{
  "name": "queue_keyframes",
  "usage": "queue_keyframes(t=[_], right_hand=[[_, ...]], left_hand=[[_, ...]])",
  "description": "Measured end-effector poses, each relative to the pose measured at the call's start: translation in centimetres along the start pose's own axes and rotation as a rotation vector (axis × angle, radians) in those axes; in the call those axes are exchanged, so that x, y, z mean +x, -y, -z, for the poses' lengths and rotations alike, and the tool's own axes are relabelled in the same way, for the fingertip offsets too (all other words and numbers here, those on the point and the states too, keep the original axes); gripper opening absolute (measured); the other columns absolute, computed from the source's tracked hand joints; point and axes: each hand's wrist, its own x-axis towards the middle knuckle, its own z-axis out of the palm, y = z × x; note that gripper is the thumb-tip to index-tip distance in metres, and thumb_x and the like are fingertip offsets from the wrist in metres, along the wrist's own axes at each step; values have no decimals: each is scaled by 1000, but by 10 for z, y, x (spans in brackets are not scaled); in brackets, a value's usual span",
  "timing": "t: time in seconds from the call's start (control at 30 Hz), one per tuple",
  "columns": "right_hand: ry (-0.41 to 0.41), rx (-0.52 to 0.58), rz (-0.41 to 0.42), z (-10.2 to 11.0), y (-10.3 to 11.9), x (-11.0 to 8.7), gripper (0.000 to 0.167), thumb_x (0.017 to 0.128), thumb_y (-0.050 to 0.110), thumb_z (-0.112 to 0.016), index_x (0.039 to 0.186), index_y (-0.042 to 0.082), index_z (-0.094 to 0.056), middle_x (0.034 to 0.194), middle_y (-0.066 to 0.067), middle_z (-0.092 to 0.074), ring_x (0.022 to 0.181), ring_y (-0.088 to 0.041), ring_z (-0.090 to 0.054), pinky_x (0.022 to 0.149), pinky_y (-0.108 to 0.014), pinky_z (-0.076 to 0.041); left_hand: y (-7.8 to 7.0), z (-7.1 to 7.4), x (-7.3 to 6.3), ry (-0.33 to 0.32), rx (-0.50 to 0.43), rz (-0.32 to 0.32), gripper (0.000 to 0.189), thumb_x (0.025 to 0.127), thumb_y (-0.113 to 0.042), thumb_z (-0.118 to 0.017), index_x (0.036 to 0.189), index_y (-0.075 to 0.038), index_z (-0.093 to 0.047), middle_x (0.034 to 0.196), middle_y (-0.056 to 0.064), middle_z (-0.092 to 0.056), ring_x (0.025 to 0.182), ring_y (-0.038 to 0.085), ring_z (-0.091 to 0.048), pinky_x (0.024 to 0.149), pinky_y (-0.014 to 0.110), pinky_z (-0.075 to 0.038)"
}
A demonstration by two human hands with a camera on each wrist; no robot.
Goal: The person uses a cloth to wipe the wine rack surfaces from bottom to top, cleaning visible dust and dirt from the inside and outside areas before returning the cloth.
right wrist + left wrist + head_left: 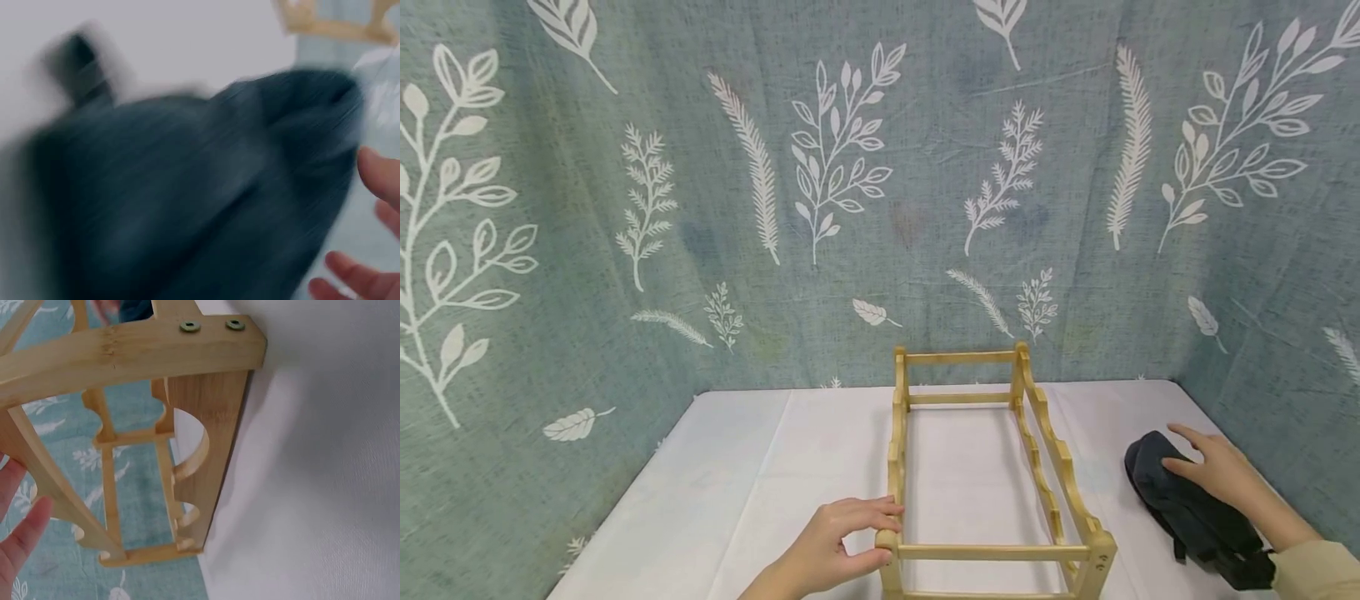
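A light wooden rack (992, 552) with wavy, notched side rails stands on the white table. My left hand (842, 537) grips its near left corner, fingers over the rail and thumb at the front post. In the left wrist view, fingertips (34, 522) show beside a notched rail. On the right lies a dark navy bundle of soft fabric (1180, 500) with a black strap at its near end; its exact kind cannot be told. My right hand (1217, 467) is over its far end, thumb and fingers spread apart. The bundle (187, 187) is blurred in the right wrist view.
A grey-green curtain (850, 208) with white leaf prints hangs behind and along both sides of the table. The white tablecloth (805, 450) spreads left of the rack, and a strip of it separates the rack from the dark bundle.
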Motion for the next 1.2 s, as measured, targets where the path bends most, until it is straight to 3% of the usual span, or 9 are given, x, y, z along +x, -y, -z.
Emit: queue_keyframes(t=[0.1,0.2,0.43,0.63,0.8,0.9,1.0,1.2], right_hand=[[-95,10,80,5,31,12,65,87,33,-62,130,-10,-39,114,-39,-46,97,-52,-48,70,-58,-44],[-112,70,152,6,61,28,63,90,33,-58,133,-7,-38,120,-35,-46,102,-50,-48,74,-57,-44],[7,181,276,-3,104,68,55,95,38,-47,136,1,-42,134,-31,-38,120,-50,-36,87,-63,-36],[130,203,282,-12,110,82,54,93,38,-49,134,3,-45,138,-31,-33,122,-52,-33,87,-61,-38],[143,228,284,-12,108,83,55,93,38,-50,134,2,-44,139,-31,-30,124,-52,-29,89,-62,-36],[135,233,286,-11,106,78,57,92,40,-50,134,1,-45,140,-32,-28,126,-52,-26,91,-64,-34],[105,219,300,-11,105,70,56,92,39,-51,132,1,-46,139,-33,-28,125,-53,-26,90,-64,-33],[-23,115,394,-14,105,49,46,91,30,-55,126,-1,-53,135,-32,-34,119,-54,-33,87,-66,-33]], left_hand=[[-1,0,1,-17,-13,17,16,83,-19,-68,98,-12,-67,106,6,-68,101,25,-63,83,30,-51],[-2,-2,2,-41,-9,34,14,82,-18,-69,95,-12,-67,103,6,-69,100,24,-64,83,28,-50],[-7,-9,5,-98,-26,115,13,75,-8,-73,86,-12,-68,94,6,-71,94,26,-66,85,26,-50],[-9,-13,7,-104,-40,146,8,77,-8,-71,83,-13,-69,93,4,-71,93,26,-66,85,24,-50],[-4,-11,6,-107,-29,93,9,77,-9,-72,85,-12,-69,93,6,-71,93,25,-66,85,25,-50],[2,-7,3,-97,-77,102,13,76,-6,-72,87,-11,-68,96,10,-70,97,26,-65,85,27,-50],[9,-1,-3,-72,-185,158,17,76,-1,-71,91,-9,-67,101,15,-68,103,27,-62,88,30,-49],[27,16,-17,2,-419,341,16,84,1,-60,98,-7,-65,118,19,-60,121,16,-49,98,26,-38]])
